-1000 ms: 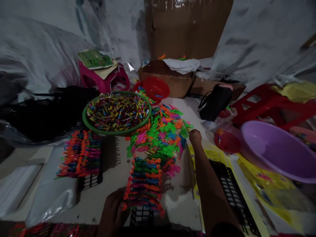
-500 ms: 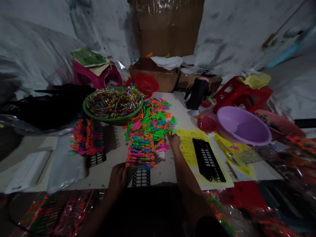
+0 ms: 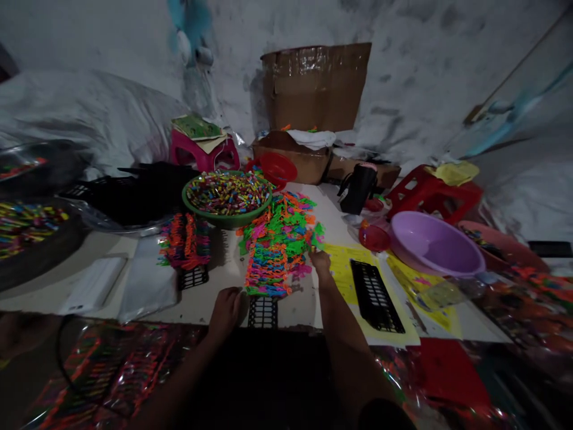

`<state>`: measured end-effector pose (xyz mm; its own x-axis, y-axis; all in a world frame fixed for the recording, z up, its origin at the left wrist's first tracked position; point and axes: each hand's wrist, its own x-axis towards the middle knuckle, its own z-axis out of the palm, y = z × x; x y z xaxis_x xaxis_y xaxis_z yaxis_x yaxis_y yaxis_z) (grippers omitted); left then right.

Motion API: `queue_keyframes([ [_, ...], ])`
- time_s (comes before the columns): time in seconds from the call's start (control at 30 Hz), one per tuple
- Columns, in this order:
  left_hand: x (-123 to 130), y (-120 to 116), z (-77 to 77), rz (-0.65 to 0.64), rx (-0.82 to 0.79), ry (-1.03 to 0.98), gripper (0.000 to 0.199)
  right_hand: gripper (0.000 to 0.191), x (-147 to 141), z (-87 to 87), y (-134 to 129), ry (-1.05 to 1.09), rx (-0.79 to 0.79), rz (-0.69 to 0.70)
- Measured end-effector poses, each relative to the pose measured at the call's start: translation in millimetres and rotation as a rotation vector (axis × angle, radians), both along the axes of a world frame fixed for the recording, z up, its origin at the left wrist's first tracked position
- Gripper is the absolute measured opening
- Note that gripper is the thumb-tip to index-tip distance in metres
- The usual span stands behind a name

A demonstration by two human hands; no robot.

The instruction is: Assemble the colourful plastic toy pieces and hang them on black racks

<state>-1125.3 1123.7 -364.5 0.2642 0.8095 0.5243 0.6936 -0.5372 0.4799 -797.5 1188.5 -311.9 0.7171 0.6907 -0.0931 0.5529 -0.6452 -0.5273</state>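
My left hand [image 3: 229, 307] is closed at the lower left corner of a black slotted rack [image 3: 263, 312], whose upper part is covered by rows of colourful plastic pieces [image 3: 268, 272]. What its curled fingers grip is too dark to make out. My right hand [image 3: 320, 260] reaches to the right edge of a loose heap of green, orange and pink pieces [image 3: 286, 221]. Its fingers are drawn together near a green piece [image 3: 318, 234]; whether they pinch it is not clear.
Behind the heap is a green basin [image 3: 226, 218] of small colourful items. A second filled rack [image 3: 185, 242] lies left. At right are a black rack [image 3: 376, 295] on yellow sheets, a red bowl [image 3: 374, 237] and a purple basin [image 3: 436, 245]. Another person's hand [image 3: 27, 334] shows far left.
The camera view has shifted, bringing more of the left side and another person's hand into sight. My right hand stays beside the heap, and my left hand stays by the rack.
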Motion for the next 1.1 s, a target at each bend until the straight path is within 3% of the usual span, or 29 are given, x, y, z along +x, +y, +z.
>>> queue_keyframes([
  [0.17,-5.2,-4.1,10.7,0.036,0.001,-0.133,0.032,0.014,-9.8,9.0,-3.5,-0.028,0.061,0.065],
  [0.23,-11.0,-7.3,25.3,0.052,-0.01,-0.208,0.031,0.011,-2.8,17.6,-12.7,-0.048,0.114,0.1],
  [0.33,-16.4,-12.1,60.4,0.073,-0.024,-0.292,0.024,0.014,10.3,39.2,-36.8,-0.071,0.224,0.186],
  [0.4,-14.5,-13.9,91.6,0.04,-0.013,-0.304,0.022,0.016,10.8,59.3,-59.8,-0.077,0.347,0.379],
  [0.5,-3.2,-13.4,143.4,-0.125,0.021,-0.277,0.026,0.009,-9.3,93.1,-97.8,-0.164,0.495,0.833],
  [0.6,12.0,-11.2,188.9,-0.31,0.127,-0.164,0.034,0.008,-43.2,120.3,-127.6,-0.257,0.422,1.197],
  [0.7,25.0,-11.2,215.8,-0.532,0.156,0.167,0.031,0.013,-72.6,133.9,-143.0,-0.28,0.28,1.406],
  [0.83,27.6,-13.3,218.3,-0.634,-0.06,0.527,0.017,0.012,-89.0,138.5,-148.7,-0.289,0.241,1.498],
  [0.93,10.5,-11.6,200.9,-0.524,-0.198,0.458,0.016,0.008,-79.9,133.5,-150.7,-0.25,0.438,1.448],
  [1.0,-6.9,-10.4,182.0,-0.393,-0.26,0.221,0.015,0.006,-66.9,121.4,-153.4,-0.191,0.687,1.208],
  [1.1,-27.5,-14.6,144.8,-0.232,-0.406,-0.245,0.024,0.009,-54.5,86.2,-159.0,-0.04,0.966,0.626],
])
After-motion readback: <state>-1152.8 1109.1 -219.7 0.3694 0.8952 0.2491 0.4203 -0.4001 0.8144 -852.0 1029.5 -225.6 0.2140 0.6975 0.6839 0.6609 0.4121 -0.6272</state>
